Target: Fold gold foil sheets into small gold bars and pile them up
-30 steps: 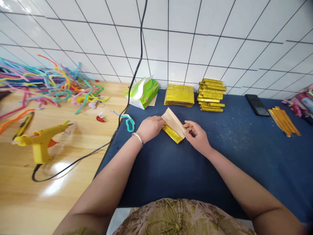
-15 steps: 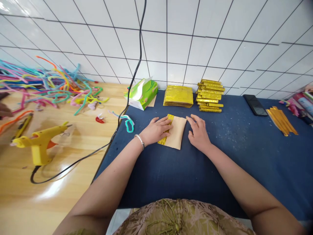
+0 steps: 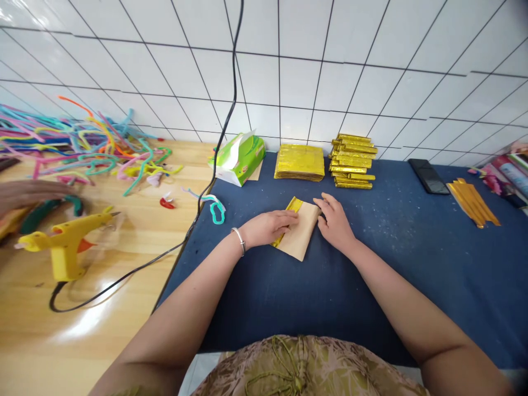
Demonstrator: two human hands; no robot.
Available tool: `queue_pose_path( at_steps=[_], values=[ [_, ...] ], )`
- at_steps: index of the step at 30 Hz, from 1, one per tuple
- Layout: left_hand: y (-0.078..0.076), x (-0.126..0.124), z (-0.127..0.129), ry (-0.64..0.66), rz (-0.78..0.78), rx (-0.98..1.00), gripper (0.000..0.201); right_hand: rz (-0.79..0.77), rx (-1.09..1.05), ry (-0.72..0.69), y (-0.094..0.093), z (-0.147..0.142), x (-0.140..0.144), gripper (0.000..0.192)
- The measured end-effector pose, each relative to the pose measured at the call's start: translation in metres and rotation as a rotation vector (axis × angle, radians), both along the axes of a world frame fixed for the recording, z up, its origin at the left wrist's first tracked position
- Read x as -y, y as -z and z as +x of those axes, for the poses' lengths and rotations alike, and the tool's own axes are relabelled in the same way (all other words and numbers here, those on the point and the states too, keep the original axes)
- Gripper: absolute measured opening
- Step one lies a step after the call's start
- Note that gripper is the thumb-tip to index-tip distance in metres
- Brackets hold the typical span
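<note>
A partly folded sheet of gold foil paper (image 3: pixel 300 235), tan side up with a gold strip along its left edge, lies on the blue cloth (image 3: pixel 371 264). My left hand (image 3: pixel 268 228) lies flat on its left side, fingers pressing the folded gold edge. My right hand (image 3: pixel 336 223) rests with its fingertips on the sheet's upper right corner. Behind the sheet are a flat pile of gold sheets (image 3: pixel 300 162) and a pile of folded gold bars (image 3: pixel 353 161).
A green tissue box (image 3: pixel 239 158) stands at the cloth's back left. Left, on the wooden table, are a yellow glue gun (image 3: pixel 66 242) with its black cable, many coloured pipe cleaners (image 3: pixel 78 146) and another person's hand (image 3: pixel 28 193). A black phone (image 3: pixel 431 176) and gold strips (image 3: pixel 474 202) lie right.
The sheet, lifted a second ago, now lies flat on the cloth, turned slightly. Both my hands press on it. Another person's hand has come in at the left edge.
</note>
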State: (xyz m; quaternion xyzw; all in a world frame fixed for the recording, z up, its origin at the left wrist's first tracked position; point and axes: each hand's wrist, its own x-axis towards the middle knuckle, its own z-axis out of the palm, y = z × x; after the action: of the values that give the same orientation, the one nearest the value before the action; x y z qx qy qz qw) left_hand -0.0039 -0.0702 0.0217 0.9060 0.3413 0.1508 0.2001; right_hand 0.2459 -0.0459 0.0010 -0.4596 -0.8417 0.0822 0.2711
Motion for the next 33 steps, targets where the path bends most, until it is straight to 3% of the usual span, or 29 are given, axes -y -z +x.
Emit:
queue_pose_path(
  at_steps=[6,12,22,28,33],
  values=[
    [0.003,-0.002,0.000,0.030,0.048,0.001,0.043,-0.132,-0.255,-0.048,0.006,0.006,-0.004,0.067],
    [-0.002,-0.004,-0.008,-0.149,0.219,-0.117,0.038,-0.141,-0.340,-0.126,-0.004,0.002,0.001,0.063],
    [-0.014,-0.003,-0.010,-0.212,0.324,-0.227,0.024,-0.098,-0.279,-0.172,-0.004,0.000,0.002,0.039],
    [-0.010,-0.005,-0.011,-0.212,0.330,-0.249,0.021,0.044,-0.097,-0.167,0.000,0.002,-0.001,0.031],
    [-0.003,-0.005,-0.012,-0.205,0.235,-0.226,0.024,0.045,-0.125,-0.213,-0.003,0.003,-0.002,0.022]
  ],
)
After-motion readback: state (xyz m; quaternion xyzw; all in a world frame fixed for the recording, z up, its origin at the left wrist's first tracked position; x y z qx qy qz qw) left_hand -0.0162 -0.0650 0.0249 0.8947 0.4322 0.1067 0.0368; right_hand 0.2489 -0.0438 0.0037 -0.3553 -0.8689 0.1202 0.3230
